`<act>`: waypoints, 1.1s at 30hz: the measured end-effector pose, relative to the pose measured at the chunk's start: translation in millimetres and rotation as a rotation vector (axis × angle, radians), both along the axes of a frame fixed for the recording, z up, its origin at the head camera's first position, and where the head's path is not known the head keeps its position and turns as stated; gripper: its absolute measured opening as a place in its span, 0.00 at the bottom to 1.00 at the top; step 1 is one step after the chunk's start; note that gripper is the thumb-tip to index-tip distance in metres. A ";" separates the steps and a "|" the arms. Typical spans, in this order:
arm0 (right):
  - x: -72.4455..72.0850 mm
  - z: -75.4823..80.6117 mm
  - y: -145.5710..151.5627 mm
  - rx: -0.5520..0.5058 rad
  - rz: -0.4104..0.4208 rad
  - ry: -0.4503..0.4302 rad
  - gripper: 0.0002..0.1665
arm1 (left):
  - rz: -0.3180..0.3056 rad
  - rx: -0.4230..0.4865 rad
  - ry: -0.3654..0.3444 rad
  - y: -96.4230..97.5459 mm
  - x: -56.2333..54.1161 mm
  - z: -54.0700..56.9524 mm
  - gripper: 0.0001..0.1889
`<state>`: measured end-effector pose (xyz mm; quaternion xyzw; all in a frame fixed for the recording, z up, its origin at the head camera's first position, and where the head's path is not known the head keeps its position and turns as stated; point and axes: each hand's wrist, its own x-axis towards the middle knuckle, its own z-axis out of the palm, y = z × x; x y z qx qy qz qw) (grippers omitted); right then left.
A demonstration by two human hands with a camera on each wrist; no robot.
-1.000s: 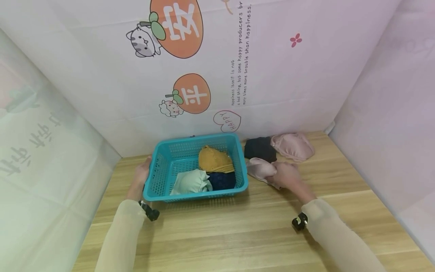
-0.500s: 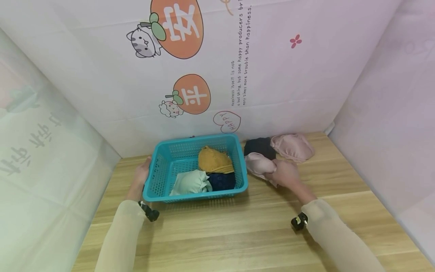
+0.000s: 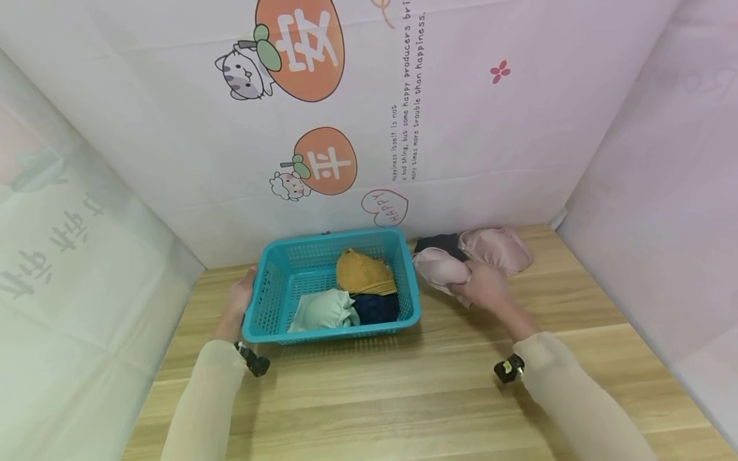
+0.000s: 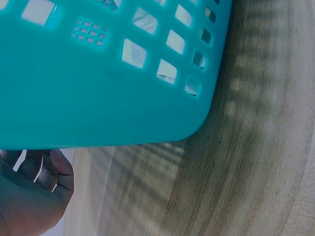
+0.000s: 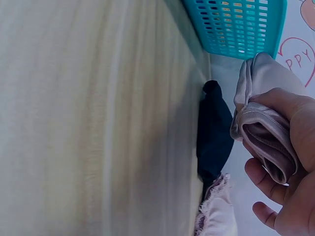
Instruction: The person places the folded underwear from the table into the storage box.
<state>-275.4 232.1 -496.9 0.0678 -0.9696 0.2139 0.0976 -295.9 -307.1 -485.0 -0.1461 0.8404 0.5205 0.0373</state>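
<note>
My left hand [image 3: 239,296] grips the left rim of a teal plastic basket [image 3: 266,331]; in the left wrist view its fingers curl up under the rim. My right hand [image 3: 486,285] pinches a folded piece of pale pink underwear [image 3: 441,266], just right of the basket. In the right wrist view this cloth [image 5: 268,115] hangs above the table, with the thumb on one side. Inside the basket lie a mustard folded piece [image 3: 363,271], a mint green one [image 3: 324,310] and a navy one [image 3: 376,308].
Behind the held cloth, a black folded cloth [image 3: 441,243] lies on the wooden table [image 3: 369,397], partly hidden. A pink lace-edged one [image 3: 497,249] lies beside it. A printed white curtain [image 3: 461,128] stands right behind the basket, with others at both sides.
My right hand has lifted the pale pink underwear and moved it slightly toward the back, so it covers more of the black cloth. The left hand and basket stay put.
</note>
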 end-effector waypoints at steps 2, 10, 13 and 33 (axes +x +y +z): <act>-0.5 4.6 -0.3 0.005 -0.006 -0.008 0.20 | 0.005 -0.001 -0.002 0.0 0.0 -0.4 0.45; -2.2 16.8 -0.7 0.058 -0.015 -0.028 0.22 | 0.025 -0.020 -0.020 0.1 -0.4 -1.2 0.46; -2.2 17.8 -0.4 0.061 -0.016 -0.034 0.24 | 0.023 -0.028 -0.033 -0.1 -0.5 -1.6 0.48; -1.9 36.9 -3.8 0.084 0.011 0.028 0.22 | 0.004 -0.036 0.001 0.7 1.9 0.6 0.47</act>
